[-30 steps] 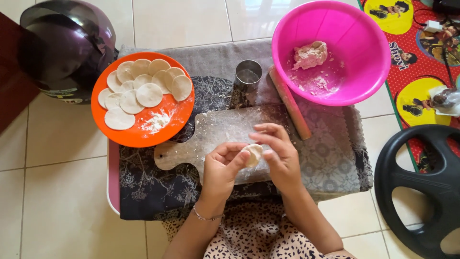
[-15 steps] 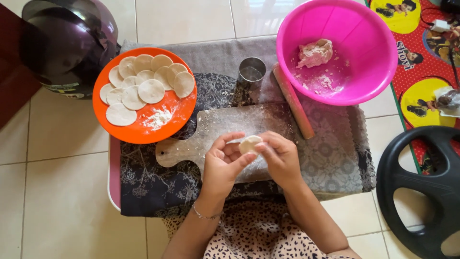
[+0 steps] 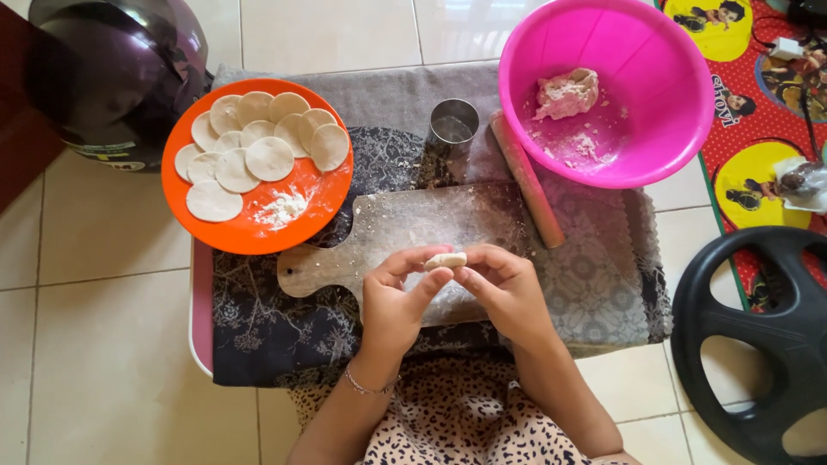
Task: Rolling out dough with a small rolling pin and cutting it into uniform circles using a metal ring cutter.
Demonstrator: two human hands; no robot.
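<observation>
My left hand (image 3: 396,301) and my right hand (image 3: 504,288) meet over a floured wooden board (image 3: 388,228) and pinch a small pale piece of dough (image 3: 446,260) between their fingertips. The dough is held just above the board. Left of the board stands an orange plate (image 3: 319,202) with several flat round dough discs (image 3: 269,158) and a little flour. A wooden rolling pin (image 3: 527,181) lies tilted at the board's right end. A metal cup (image 3: 453,127) stands behind the board.
A pink bowl (image 3: 646,112) at the back right holds a lump of dough (image 3: 567,92). Everything rests on a low table under a grey patterned cloth (image 3: 594,284). A dark helmet (image 3: 112,69) sits at the far left, a black steering wheel (image 3: 749,336) on the floor at right.
Both hands have lifted slightly toward the board's middle and turned the dough; it now shows longer and flatter between the fingertips. Nothing else on the table moved.
</observation>
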